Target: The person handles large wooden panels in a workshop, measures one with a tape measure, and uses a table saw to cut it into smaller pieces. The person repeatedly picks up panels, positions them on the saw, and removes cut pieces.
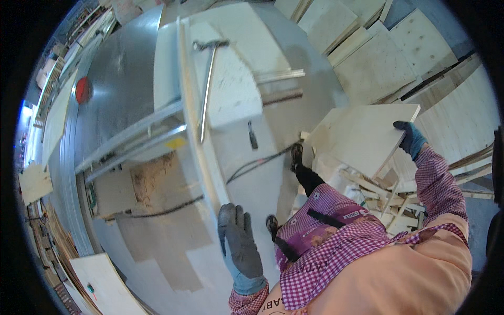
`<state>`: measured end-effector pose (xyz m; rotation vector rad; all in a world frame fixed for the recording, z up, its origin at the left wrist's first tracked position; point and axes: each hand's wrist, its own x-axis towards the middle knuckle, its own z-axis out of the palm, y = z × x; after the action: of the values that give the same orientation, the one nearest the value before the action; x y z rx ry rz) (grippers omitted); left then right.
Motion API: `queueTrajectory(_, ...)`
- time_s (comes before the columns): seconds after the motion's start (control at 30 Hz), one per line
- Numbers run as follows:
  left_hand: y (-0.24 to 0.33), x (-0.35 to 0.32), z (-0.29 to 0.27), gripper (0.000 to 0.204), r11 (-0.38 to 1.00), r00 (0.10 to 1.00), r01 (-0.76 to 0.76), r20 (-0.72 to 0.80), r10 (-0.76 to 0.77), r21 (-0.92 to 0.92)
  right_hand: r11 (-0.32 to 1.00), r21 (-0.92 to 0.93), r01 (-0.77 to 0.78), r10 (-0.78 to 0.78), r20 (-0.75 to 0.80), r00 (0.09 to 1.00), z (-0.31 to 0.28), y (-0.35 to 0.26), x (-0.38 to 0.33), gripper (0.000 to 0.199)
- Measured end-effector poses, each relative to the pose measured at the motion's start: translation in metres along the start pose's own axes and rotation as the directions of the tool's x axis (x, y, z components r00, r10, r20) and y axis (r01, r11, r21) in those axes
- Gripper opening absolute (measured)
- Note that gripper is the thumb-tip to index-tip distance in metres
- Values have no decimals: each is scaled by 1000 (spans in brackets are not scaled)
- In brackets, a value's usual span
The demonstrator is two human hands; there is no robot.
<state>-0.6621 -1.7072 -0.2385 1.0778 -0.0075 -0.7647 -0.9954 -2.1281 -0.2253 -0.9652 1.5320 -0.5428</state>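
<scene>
Head view, near first. Left hand (240,247), in a grey knit glove, is open with fingers straight and holds nothing. It hovers at the near end of the grey sheet-metal saw bench (121,89), close to the thin edge of a long white board (195,142); whether it touches the board, I cannot tell.

Right of the bench, right hand (411,138) in a dark blue glove is closed on the far right corner of a pale square plywood panel (362,137). The panel is tilted, above a heap of loose pale wood offcuts (388,202).

Step, as I judge it: one-handed lift of the panel off the pile, with the free hand ready at the bench. Carrying it across would call for the left hand under the panel's near edge, since a one-corner grip lets a wide sheet swing or sag.

Containers: no bin, box or tray shows. A patch of tan sawdust (152,173) lies loose at the bench's near side, beside a black cable (173,209).

Further along the bench, a long metal hammer-like tool (207,89) lies on a white rectangular slab (233,97). A round red button (83,89) sits at the bench's left. Beyond the bench to the right, stacks of pale plywood sheets (378,58) lie flat.
</scene>
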Motion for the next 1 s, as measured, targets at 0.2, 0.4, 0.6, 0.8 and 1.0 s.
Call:
queueTrajectory(0.2,-58,138,151,48,818,986,-150,21,167,556,998,45,-53,53,2,999,-24,-27,143,52)
queueTrajectory(0.4,-149,299,268,66,341,897,-399,284,339,851,981,-152,123,-131,-44,990,-24,-123,232,49)
queueTrajectory(0.6,-176,407,327,86,-161,890,-280,319,325,946,823,-467,323,-340,51,939,-22,-228,336,43)
queueTrajectory(0.8,-195,455,370,84,-517,952,30,132,275,856,776,-496,390,-443,13,896,-21,-304,477,46)
queueTrajectory(1.0,-223,467,364,92,-517,892,125,133,433,847,725,-540,428,-481,48,875,-11,-378,633,46)
